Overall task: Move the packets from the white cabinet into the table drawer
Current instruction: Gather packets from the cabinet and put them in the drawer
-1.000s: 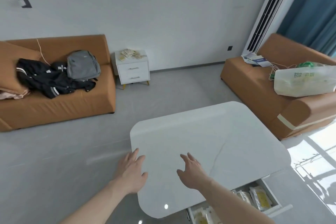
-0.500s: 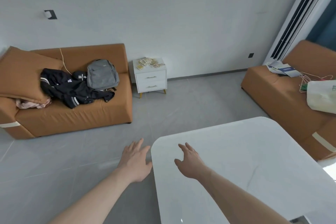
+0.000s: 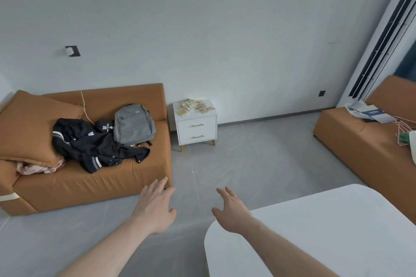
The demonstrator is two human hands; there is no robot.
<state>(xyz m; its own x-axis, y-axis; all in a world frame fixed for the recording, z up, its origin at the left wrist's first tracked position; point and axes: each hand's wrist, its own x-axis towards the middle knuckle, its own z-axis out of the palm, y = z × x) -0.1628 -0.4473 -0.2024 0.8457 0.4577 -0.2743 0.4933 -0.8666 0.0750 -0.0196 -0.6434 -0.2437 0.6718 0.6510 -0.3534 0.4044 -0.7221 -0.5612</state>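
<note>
A small white cabinet (image 3: 197, 129) with two drawers stands against the far wall beside the sofa. Several yellowish packets (image 3: 194, 105) lie in a loose heap on its top. My left hand (image 3: 156, 206) and my right hand (image 3: 231, 211) are stretched forward over the floor, fingers straight, both holding nothing. They are well short of the cabinet. The white table (image 3: 326, 229) fills the lower right corner; its drawer is out of view.
An orange sofa (image 3: 90, 177) on the left carries a black jacket (image 3: 94, 144), a grey backpack (image 3: 134, 123) and a cushion. A second orange sofa (image 3: 369, 141) with papers stands at the right. Grey floor lies between the table and the cabinet.
The view has swung up and left, off the table. The open drawer with packets has left the frame. The cabinet looks nearer, and both hands stay stretched out and hold nothing.
</note>
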